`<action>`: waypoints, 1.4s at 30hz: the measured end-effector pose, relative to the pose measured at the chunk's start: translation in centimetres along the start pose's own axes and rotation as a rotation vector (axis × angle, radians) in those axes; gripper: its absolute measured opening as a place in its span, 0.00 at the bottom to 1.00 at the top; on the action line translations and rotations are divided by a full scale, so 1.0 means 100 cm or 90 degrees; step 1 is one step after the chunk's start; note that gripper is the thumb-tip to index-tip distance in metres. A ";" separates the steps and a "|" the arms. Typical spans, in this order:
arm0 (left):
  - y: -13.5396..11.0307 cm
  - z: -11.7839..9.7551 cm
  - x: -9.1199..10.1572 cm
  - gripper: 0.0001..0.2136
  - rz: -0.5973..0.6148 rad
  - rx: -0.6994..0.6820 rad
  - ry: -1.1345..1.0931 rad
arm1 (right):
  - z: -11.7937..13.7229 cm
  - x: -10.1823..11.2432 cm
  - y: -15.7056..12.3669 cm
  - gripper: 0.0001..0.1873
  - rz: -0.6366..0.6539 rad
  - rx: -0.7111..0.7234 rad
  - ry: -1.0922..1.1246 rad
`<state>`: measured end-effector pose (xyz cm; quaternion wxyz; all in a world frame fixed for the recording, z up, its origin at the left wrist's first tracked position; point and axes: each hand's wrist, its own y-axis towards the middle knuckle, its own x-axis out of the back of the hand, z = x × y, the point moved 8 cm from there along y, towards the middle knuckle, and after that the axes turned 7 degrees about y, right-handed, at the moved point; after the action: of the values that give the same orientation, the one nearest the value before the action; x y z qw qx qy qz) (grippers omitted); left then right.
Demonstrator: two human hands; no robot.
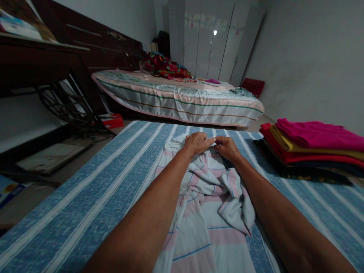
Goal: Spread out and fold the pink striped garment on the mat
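Note:
A crumpled white cloth with pink and blue stripes lies on a blue-and-white striped sheet in front of me. Both arms reach forward over it. My left hand is closed, pinching the far edge of the cloth. Right beside it, my right hand is closed on the same edge, and the fingertips of the two hands meet. The near part of the cloth runs down between my forearms.
A stack of folded cloths, pink on top, then yellow, red and dark ones, sits at the right. Beyond lies a mattress with a red floral heap. A dark treadle table stands at left, white wardrobes behind.

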<state>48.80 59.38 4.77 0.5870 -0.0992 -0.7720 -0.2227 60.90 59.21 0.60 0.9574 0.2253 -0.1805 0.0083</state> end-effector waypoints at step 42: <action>0.001 0.001 -0.004 0.13 -0.029 0.013 -0.053 | 0.014 0.009 -0.008 0.06 -0.087 0.012 -0.382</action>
<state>48.87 59.57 4.37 0.5503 -0.0846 -0.7998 -0.2243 61.32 57.87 1.73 0.8576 0.2385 -0.4393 -0.1210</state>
